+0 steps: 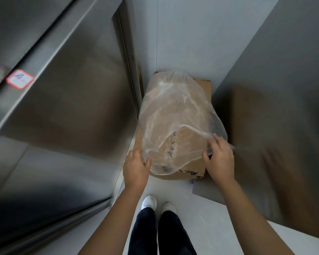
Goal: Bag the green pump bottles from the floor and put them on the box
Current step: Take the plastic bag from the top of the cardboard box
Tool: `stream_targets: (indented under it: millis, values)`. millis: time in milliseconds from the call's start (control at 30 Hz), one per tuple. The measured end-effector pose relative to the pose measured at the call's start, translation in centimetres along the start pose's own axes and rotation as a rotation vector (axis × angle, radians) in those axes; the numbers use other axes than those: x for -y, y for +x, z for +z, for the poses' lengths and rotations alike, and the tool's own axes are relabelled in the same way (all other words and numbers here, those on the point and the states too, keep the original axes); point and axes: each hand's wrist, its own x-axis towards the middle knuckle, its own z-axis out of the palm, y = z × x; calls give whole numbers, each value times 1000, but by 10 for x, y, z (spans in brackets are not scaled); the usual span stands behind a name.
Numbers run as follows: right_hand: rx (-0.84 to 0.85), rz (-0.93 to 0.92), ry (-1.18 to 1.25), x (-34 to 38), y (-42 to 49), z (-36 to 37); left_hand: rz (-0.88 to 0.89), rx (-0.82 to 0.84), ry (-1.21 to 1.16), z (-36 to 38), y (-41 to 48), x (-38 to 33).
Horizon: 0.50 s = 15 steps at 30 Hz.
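A large clear plastic bag is spread open in the air over a brown cardboard box that stands on the floor ahead of me. My left hand pinches the bag's mouth on its left side. My right hand holds the mouth's rim on the right side. The bag looks empty; the box shows through it. No green pump bottles are in view.
A tall stainless-steel cabinet with a red-edged label rises close on my left. A grey panel closes the right side, a pale wall stands behind the box. My legs and white shoes stand on the light floor.
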Motion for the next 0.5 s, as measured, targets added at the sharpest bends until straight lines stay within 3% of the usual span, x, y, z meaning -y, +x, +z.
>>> stream_targets:
  millis: [500]
  values:
    - [-139,126,23,-35,38,30,-16,-138,-177,21,14,10]
